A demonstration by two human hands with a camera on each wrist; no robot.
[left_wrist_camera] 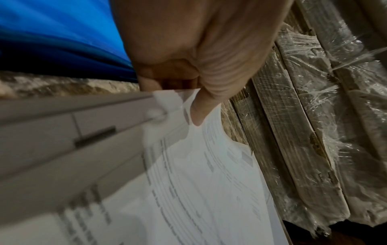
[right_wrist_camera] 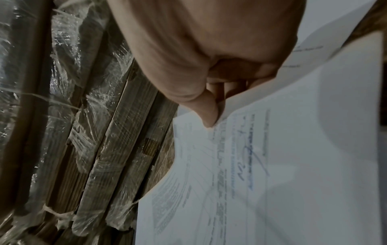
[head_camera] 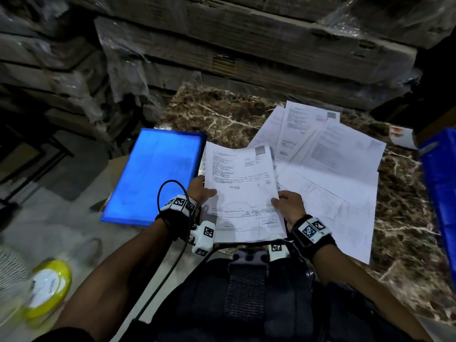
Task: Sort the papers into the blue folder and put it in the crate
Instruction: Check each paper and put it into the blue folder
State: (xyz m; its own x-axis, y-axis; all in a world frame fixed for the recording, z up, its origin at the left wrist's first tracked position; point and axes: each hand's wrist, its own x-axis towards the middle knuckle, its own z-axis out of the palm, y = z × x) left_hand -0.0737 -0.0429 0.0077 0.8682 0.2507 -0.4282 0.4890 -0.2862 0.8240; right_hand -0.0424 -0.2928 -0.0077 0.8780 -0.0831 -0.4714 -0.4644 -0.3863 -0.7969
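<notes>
Both forearms reach forward at 6 o'clock. Marble-patterned brown worktop (head_camera: 222, 114) carries a flat closed blue plastic folder (head_camera: 153, 174) at 9 o'clock and loose white printed papers (head_camera: 330, 154) at 2 o'clock. Left hand (head_camera: 199, 191) and right hand (head_camera: 287, 202) each pinch one white printed sheet (head_camera: 244, 191) by a side edge. Step: sorting. Next move calls for opening the folder. Blue crate (head_camera: 441, 178) at 3 o'clock.

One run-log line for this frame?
stage: sorting | left hand: pinches printed sheet | right hand: pinches same | blue folder: shut, beside
</notes>
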